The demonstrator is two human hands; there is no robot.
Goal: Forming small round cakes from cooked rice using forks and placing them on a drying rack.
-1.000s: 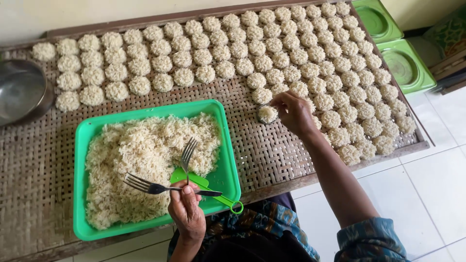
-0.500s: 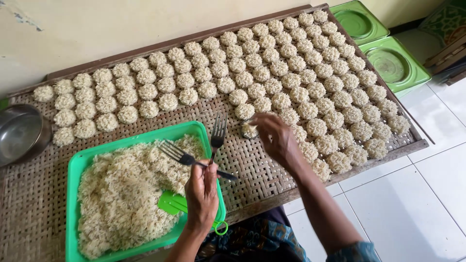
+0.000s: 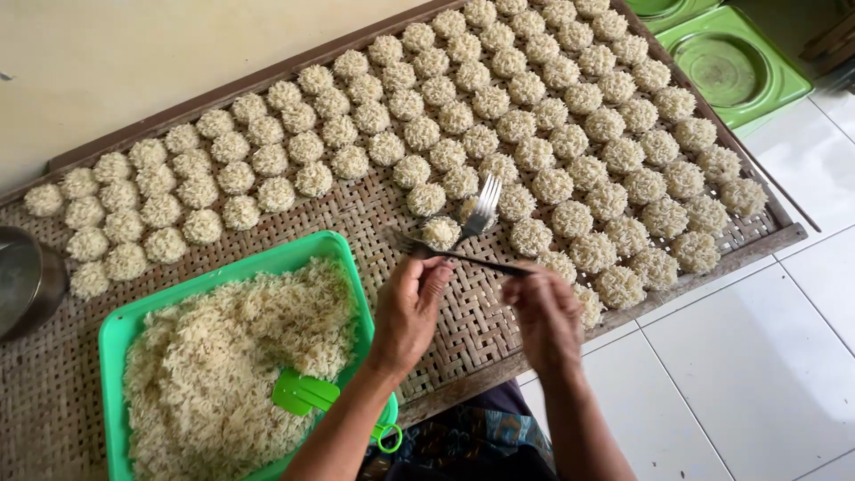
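My left hand [image 3: 408,312] is shut on two metal forks. The upright fork [image 3: 484,207] has its tines over a small noodle nest [image 3: 440,232] on the woven bamboo tray [image 3: 463,330]. The second fork [image 3: 463,258] lies crosswise, and its handle reaches my right hand [image 3: 545,313], which is blurred and closes on the handle's end. Rows of round noodle nests [image 3: 552,134] cover the far and right parts of the tray. A green plastic tray [image 3: 120,325] of loose noodles [image 3: 223,365] sits left of my hands, with a green scraper [image 3: 305,393] lying in it.
A metal bowl [image 3: 27,281] stands at the left edge of the bamboo tray. Green square trays [image 3: 730,69] sit at the top right. White floor tiles [image 3: 757,365] lie to the right, beyond the bamboo tray's wooden rim. A pale wall runs along the top left.
My left hand carried both forks from the green tray to the bamboo tray's middle. My right hand left the noodle nests and came to the fork handle. The view has shifted right.
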